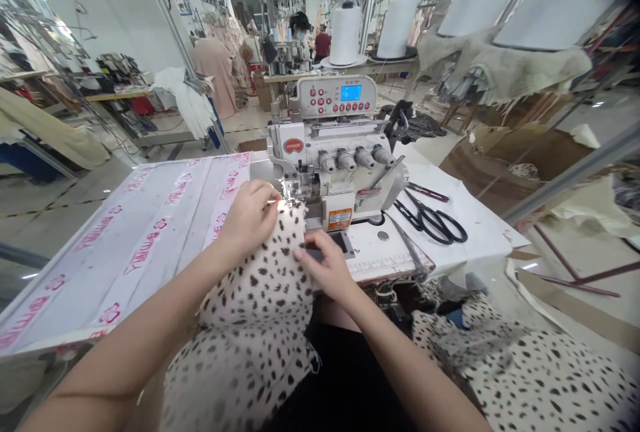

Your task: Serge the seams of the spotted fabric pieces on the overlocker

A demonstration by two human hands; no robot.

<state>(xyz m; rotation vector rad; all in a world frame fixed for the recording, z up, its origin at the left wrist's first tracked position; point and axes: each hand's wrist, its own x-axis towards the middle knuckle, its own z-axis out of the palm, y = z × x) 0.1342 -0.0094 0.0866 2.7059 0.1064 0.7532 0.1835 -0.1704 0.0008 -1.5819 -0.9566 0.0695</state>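
A cream fabric piece with dark spots [270, 279] runs from my lap up to the lit needle area of an overlock sewing machine [345, 159]. Close to the presser foot, my left hand [253, 215] is closed on the fabric's left side, its fingertips bent inward near the needle. My right hand [327, 262] pinches the right edge of the same fabric, thumb on top, lower down and nearer to me. Below, the cloth folds over and hangs across my lap with loose threads at its edge.
Black scissors [440, 222] and a dark red-handled tool [427, 192] lie right of the machine. More spotted fabric [540, 365] is heaped at lower right. Printed plastic film covers the left table [165, 219]. Thread cones [345, 35] stand behind; a person [300, 39] sits farther back.
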